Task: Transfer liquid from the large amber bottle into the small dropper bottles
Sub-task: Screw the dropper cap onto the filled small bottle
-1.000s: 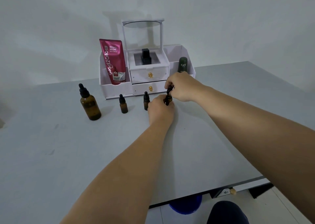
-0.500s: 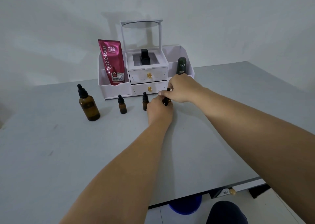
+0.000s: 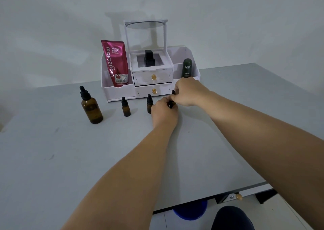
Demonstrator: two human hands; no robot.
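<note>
- Large amber bottle (image 3: 91,109) stood upright on the grey table (image 3: 52,159), at the left end of the row, black dropper cap on, well apart from both hands.
- Two small dropper bottles stood capped to its right: the first small bottle (image 3: 125,107) free-standing, the second small bottle (image 3: 149,103) just beside the left hand's knuckles.
- A third small bottle (image 3: 171,104) was almost wholly hidden between the two hands; only dark slivers of it showed.
- Left hand (image 3: 164,114) rested low at the table, fingers curled round that third bottle's body, grasping it.
- Right hand (image 3: 188,91) sat above and slightly behind, fingers pinched closed on the bottle's black dropper top (image 3: 173,91), whose tip poked out at the knuckles.
- Whether the cap was seated or loosened could not be told; the hands covered the neck.
- Behind the row stood a white organiser (image 3: 177,54) with two drawers bearing gold knobs, against the wall.
- Its left compartment held a red tube (image 3: 115,63), upright; its right compartment held a dark green bottle (image 3: 187,67); a black square bottle (image 3: 149,58) sat in the centre well on top.
- Both forearms reached in from the near edge, bare.
</note>
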